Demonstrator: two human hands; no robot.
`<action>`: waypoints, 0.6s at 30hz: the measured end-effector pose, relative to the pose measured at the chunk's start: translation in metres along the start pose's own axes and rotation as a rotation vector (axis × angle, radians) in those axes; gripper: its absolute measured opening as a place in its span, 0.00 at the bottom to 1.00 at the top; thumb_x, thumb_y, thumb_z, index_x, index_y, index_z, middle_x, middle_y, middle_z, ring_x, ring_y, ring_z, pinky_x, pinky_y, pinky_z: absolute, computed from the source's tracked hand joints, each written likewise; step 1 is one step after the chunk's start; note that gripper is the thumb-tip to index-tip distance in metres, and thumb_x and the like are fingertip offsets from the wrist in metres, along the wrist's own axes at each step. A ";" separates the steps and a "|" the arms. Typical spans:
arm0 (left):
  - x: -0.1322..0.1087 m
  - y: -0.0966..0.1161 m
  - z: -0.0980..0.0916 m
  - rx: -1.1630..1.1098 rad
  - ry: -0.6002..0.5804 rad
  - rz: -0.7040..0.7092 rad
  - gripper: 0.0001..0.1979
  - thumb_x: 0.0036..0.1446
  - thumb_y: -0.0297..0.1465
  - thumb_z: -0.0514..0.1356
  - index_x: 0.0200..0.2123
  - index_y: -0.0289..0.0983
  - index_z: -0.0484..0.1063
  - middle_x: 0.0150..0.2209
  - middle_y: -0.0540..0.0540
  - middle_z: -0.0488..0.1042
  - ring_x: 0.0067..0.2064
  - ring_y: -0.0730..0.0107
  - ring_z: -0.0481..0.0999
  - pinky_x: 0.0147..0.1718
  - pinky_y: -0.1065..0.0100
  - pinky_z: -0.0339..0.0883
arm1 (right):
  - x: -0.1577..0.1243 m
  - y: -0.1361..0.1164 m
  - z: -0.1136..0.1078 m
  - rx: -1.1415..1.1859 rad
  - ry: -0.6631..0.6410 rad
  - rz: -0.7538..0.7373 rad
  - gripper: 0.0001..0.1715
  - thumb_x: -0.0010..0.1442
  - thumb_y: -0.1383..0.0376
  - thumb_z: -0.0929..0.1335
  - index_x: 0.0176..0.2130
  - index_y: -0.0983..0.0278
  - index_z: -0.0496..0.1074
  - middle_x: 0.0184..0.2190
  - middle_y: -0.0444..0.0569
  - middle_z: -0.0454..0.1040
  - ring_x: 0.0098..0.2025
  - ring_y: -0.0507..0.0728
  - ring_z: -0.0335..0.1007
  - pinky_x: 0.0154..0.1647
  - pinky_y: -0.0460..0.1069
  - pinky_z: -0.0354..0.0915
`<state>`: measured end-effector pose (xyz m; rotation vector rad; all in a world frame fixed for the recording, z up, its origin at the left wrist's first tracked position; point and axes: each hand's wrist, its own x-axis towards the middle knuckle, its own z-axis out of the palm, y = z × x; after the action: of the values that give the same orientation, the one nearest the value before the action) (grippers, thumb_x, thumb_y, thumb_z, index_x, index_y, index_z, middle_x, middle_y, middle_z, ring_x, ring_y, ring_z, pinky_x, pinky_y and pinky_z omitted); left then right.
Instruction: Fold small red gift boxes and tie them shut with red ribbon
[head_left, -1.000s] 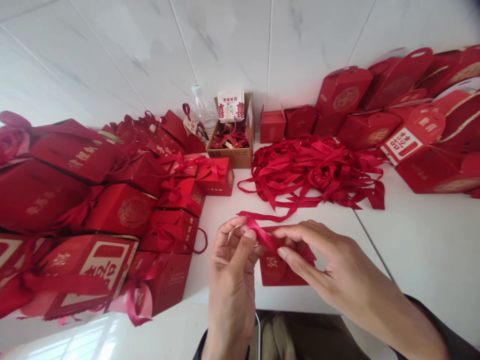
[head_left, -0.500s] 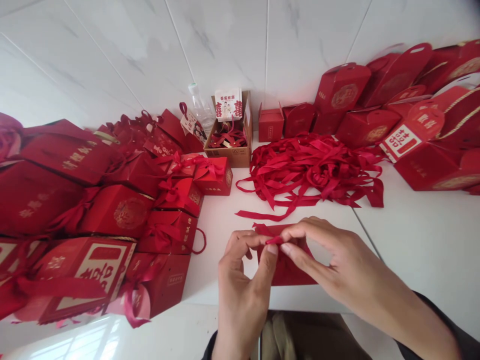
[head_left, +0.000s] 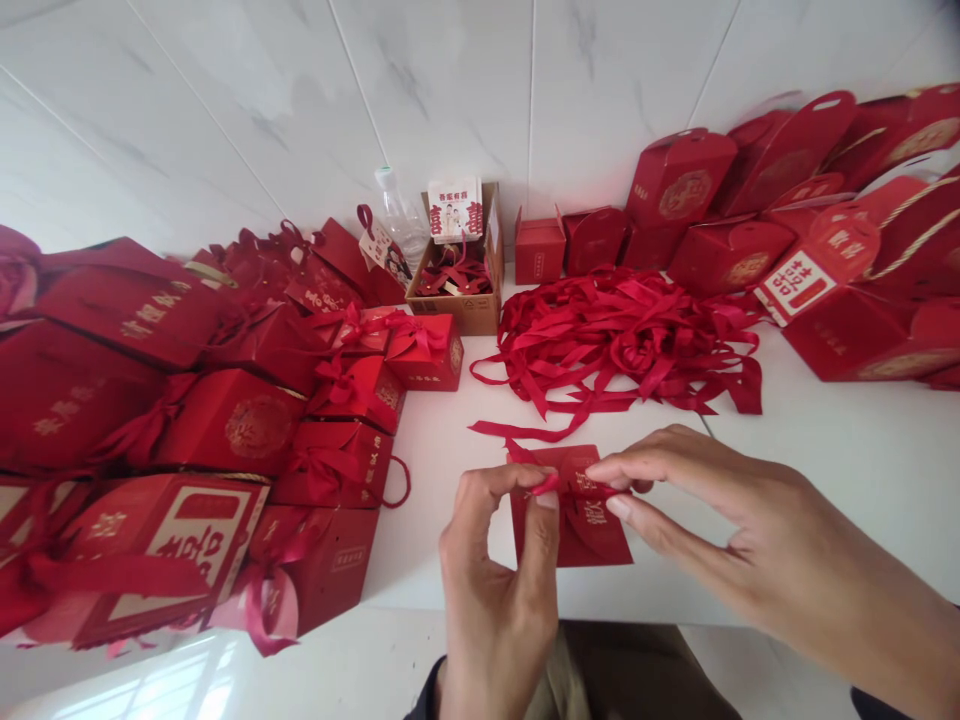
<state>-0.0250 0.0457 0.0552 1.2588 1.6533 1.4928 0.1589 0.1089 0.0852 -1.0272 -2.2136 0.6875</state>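
Note:
A small red gift box (head_left: pixel 596 545) with gold lettering lies on the white table in front of me, its curved flaps folded over the top. Across it runs a red ribbon (head_left: pixel 547 485), and one tail reaches past the box's far left corner. My left hand (head_left: pixel 499 570) pinches a loop of this ribbon between thumb and forefinger above the left half of the box. Over the right edge, my right hand (head_left: pixel 720 520) has thumb and forefinger pressed together on another part of the ribbon, mostly hidden by the fingertips.
A heap of loose red ribbons (head_left: pixel 630 345) lies just beyond. Many red boxes with bows (head_left: pixel 240 425) stand at the left, others without bows (head_left: pixel 679 185) at the right. A cardboard box (head_left: pixel 480 315) and a plastic bottle (head_left: pixel 401 220) stand by the tiled wall.
My right hand has moved right, away from the left, drawing ribbon along and uncovering the box's lettering. My left hand keeps its pinch on the loop, nearly in place.

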 end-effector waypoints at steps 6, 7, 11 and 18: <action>0.009 0.005 -0.002 0.077 -0.109 0.087 0.03 0.67 0.30 0.63 0.41 0.43 0.78 0.35 0.50 0.79 0.37 0.69 0.75 0.37 0.71 0.68 | 0.003 -0.008 0.002 0.034 -0.121 -0.127 0.16 0.73 0.69 0.65 0.54 0.51 0.71 0.46 0.41 0.79 0.47 0.54 0.79 0.49 0.48 0.74; 0.011 0.006 -0.002 0.053 -0.140 0.068 0.03 0.67 0.31 0.63 0.40 0.43 0.78 0.35 0.50 0.79 0.36 0.70 0.74 0.36 0.71 0.68 | 0.005 -0.008 0.002 0.046 -0.124 -0.143 0.16 0.73 0.70 0.64 0.54 0.51 0.71 0.46 0.42 0.79 0.48 0.54 0.78 0.49 0.48 0.74; 0.017 0.006 -0.001 -0.096 -0.253 -0.034 0.06 0.69 0.34 0.61 0.38 0.41 0.75 0.31 0.51 0.76 0.31 0.73 0.71 0.32 0.73 0.65 | 0.011 -0.008 0.003 0.043 -0.124 -0.173 0.14 0.73 0.70 0.64 0.53 0.54 0.72 0.45 0.44 0.80 0.47 0.56 0.79 0.49 0.50 0.75; 0.026 -0.001 0.001 -0.246 -0.277 -0.157 0.10 0.71 0.38 0.59 0.38 0.39 0.72 0.28 0.53 0.70 0.29 0.75 0.66 0.30 0.73 0.62 | 0.014 -0.010 0.001 0.041 -0.109 -0.205 0.14 0.71 0.71 0.65 0.51 0.55 0.73 0.44 0.45 0.81 0.47 0.56 0.79 0.48 0.51 0.75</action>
<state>-0.0345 0.0698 0.0584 1.1165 1.3134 1.3143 0.1461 0.1142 0.0948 -0.7452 -2.3473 0.7081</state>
